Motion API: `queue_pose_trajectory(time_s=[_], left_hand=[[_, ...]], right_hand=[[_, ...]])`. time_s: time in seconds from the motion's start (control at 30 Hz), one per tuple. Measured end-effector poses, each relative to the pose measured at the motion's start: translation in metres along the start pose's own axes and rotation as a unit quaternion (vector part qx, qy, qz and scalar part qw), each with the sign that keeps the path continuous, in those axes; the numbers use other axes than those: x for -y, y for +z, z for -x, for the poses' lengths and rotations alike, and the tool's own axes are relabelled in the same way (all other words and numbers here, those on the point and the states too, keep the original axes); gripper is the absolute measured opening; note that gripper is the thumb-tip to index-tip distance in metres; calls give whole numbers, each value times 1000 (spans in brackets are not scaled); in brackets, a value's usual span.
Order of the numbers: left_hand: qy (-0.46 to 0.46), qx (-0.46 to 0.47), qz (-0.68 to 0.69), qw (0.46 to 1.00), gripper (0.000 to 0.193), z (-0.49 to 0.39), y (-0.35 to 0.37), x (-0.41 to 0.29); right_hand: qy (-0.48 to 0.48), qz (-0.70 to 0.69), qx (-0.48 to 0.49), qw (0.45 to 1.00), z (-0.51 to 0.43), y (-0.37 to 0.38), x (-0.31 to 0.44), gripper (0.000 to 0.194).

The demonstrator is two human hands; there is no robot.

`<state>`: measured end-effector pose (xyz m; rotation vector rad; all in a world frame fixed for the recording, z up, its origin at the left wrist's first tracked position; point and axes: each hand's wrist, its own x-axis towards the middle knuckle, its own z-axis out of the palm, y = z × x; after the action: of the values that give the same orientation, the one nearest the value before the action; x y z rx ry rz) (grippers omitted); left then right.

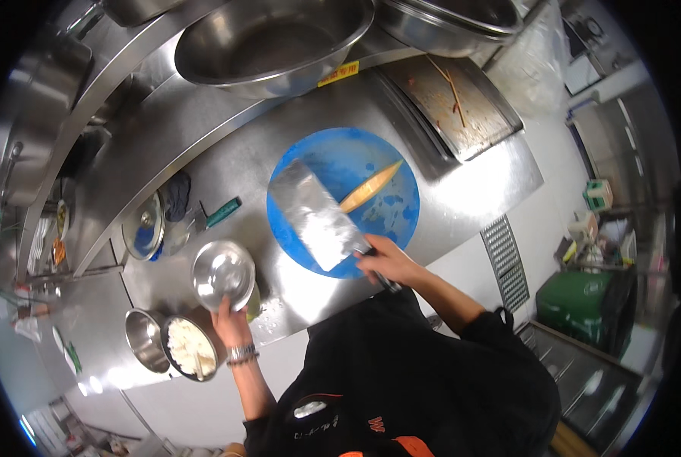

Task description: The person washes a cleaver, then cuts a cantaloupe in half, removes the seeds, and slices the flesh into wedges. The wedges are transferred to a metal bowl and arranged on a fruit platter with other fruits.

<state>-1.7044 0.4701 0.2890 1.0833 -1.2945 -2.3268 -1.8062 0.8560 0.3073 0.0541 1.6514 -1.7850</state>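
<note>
My right hand [387,260] grips the black handle of a cleaver [317,214], whose broad blade lies flat over the left part of a round blue cutting board [389,225]. To the right of the blade, a long, pointed orange-yellow piece of food [372,185] rests on the board. My left hand [230,323] holds a shiny metal bowl [223,274] by its near rim, left of the board. Part of a yellowish-green thing shows behind that bowl; what it is I cannot tell.
A bowl of white food [191,345] stands beside an empty steel bowl [148,340]. A green-handled tool [224,211] and a glass lid [144,225] lie farther left. Stained metal trays [457,108] are at the back right; a large steel basin [277,45] sits on the raised shelf.
</note>
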Motion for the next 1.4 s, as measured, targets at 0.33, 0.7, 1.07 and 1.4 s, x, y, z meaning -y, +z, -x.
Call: queue_pose_trajectory(time_s=[0.33,0.7,1.07,1.4], left_hand=[[-130,93,-105,982,27,-124,228,135],[24,133,-425,895,46,-68,217,198],[209,115,-398,886,28,-14,230,206],[298,65,-641,704,33,-4,186,164]], right_hand=[[60,164,-211,962,149,-194,16,25],[86,375,-142,912,173,-188,-52,31],[48,422,-146,893,161,-165,-52,35],[-9,435,-71,898,104,-197,0,40]])
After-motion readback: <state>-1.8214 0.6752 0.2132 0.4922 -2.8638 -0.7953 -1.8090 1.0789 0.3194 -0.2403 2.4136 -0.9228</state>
